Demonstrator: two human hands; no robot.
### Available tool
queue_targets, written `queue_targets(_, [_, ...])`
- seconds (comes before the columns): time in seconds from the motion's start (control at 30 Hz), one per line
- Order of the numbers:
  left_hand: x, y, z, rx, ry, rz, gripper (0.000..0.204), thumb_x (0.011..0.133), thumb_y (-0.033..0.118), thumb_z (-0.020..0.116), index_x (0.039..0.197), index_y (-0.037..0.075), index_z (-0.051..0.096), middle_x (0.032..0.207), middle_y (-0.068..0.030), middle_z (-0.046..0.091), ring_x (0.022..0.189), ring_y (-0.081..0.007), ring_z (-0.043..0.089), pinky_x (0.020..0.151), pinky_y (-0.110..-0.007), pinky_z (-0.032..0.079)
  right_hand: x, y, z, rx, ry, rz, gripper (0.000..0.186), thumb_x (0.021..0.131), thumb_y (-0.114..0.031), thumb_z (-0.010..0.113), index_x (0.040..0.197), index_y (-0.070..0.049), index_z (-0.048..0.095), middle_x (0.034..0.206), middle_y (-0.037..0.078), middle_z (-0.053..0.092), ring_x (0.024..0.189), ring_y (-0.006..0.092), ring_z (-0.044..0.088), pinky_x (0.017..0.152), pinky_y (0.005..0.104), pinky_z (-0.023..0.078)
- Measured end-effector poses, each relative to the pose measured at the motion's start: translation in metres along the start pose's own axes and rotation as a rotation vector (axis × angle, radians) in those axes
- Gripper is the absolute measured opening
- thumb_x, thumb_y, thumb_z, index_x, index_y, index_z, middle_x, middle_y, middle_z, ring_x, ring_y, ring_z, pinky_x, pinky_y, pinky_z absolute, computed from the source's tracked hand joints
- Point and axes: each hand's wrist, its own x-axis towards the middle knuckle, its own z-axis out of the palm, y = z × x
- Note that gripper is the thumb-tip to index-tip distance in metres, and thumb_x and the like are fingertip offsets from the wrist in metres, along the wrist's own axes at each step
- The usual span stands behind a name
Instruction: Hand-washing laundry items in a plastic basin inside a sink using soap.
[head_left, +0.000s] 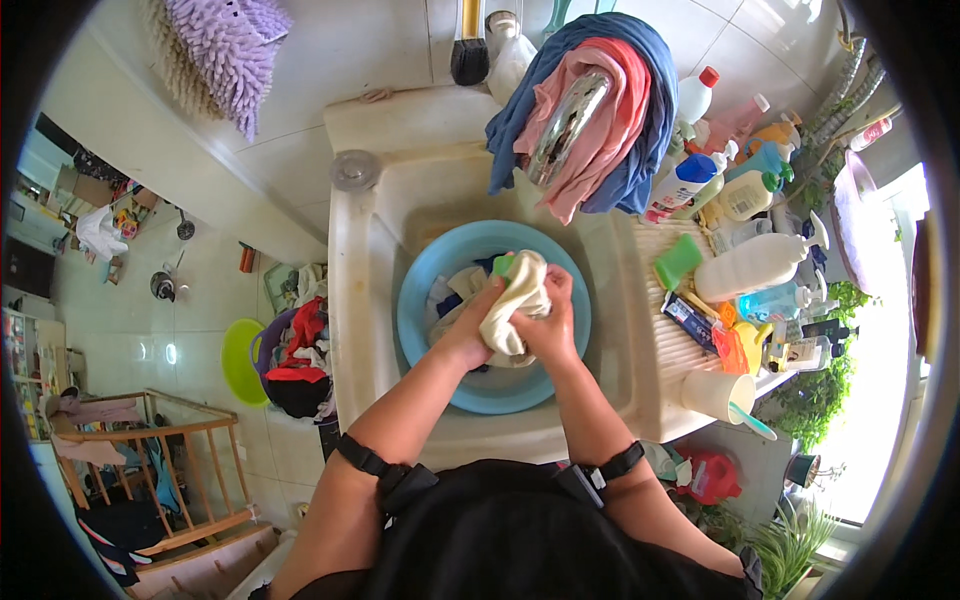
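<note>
Over the light blue basin (412, 345), both hands are closed on a bunched cream cloth (522, 297). My left hand (470, 332) grips its left side, and my right hand (552, 322) holds the right side with the thumb pressed on the fabric. A piece of something green (502, 266), perhaps soap, shows at the cloth's upper left by my left fingertips. Most of it is hidden. Dark blue and white laundry (440, 296) lies inside the basin below my hands.
The basin stands in a pale sink (365, 330). Blue and pink garments (640, 110) hang over the faucet. A green bar (678, 262), a white pump bottle (750, 265) and a cup (718, 395) crowd the ribbed right ledge. A purple laundry basket (264, 345) stands left.
</note>
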Motion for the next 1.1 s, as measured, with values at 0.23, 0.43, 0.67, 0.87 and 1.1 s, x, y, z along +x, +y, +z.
queue_targets(0.23, [-0.017, 0.016, 0.012, 0.165, -0.163, 0.05, 0.062, 0.085, 0.046, 0.044, 0.137, 0.023, 0.017, 0.125, -0.0041, 0.039, 0.101, -0.0204, 0.05, 0.085, -0.035, 0.042, 0.002, 0.039, -0.029, 1.251, -0.036, 0.592, 0.029, 0.088, -0.016, 0.044, 0.114, -0.005, 0.044, 0.107, 0.009, 0.053, 0.095, 0.0211, 0.054, 0.084, 0.035, 0.045])
queue_targets(0.43, [-0.025, 0.063, -0.05, 0.175, 0.18, 0.125, 0.053, 0.085, 0.051, 0.041, 0.125, 0.017, 0.036, 0.106, -0.0064, 0.051, 0.093, -0.0246, 0.054, 0.076, -0.038, 0.045, 0.008, 0.023, -0.043, 1.585, -0.221, 0.521, 0.034, 0.085, -0.03, 0.05, 0.113, -0.01, 0.048, 0.097, 0.012, 0.055, 0.086, 0.0207, 0.056, 0.077, 0.0343, 0.047])
queue_targets(0.67, [0.017, 0.027, -0.064, 0.542, 0.157, 0.031, 0.053, 0.088, 0.042, 0.041, 0.131, 0.013, 0.029, 0.12, -0.0064, 0.044, 0.101, -0.0189, 0.051, 0.086, -0.035, 0.041, 0.006, -0.025, -0.006, 1.882, -0.732, 0.527, 0.041, 0.082, -0.028, 0.053, 0.108, 0.003, 0.043, 0.088, 0.021, 0.047, 0.048, 0.0185, 0.046, 0.034, 0.0203, 0.041])
queue_targets(0.87, [0.0, 0.005, -0.051, 0.595, -0.201, -0.501, 0.053, 0.085, 0.032, 0.05, 0.13, 0.01, 0.033, 0.124, -0.0069, 0.044, 0.104, -0.0165, 0.05, 0.089, -0.032, 0.04, 0.021, -0.05, -0.011, 1.92, -1.004, 0.544, 0.03, 0.084, -0.027, 0.051, 0.102, -0.004, 0.044, 0.069, 0.013, 0.047, 0.035, 0.0119, 0.042, 0.031, 0.019, 0.035])
queue_targets(1.1, [-0.015, -0.005, -0.068, 0.384, -0.35, -0.593, 0.055, 0.078, 0.017, 0.059, 0.127, 0.003, 0.036, 0.121, -0.0085, 0.047, 0.105, -0.0157, 0.05, 0.09, -0.03, 0.04, 0.031, -0.03, -0.015, 1.946, -0.521, 0.704, 0.038, 0.084, -0.03, 0.052, 0.107, -0.001, 0.044, 0.08, 0.007, 0.042, 0.064, 0.013, 0.043, 0.055, 0.0232, 0.044])
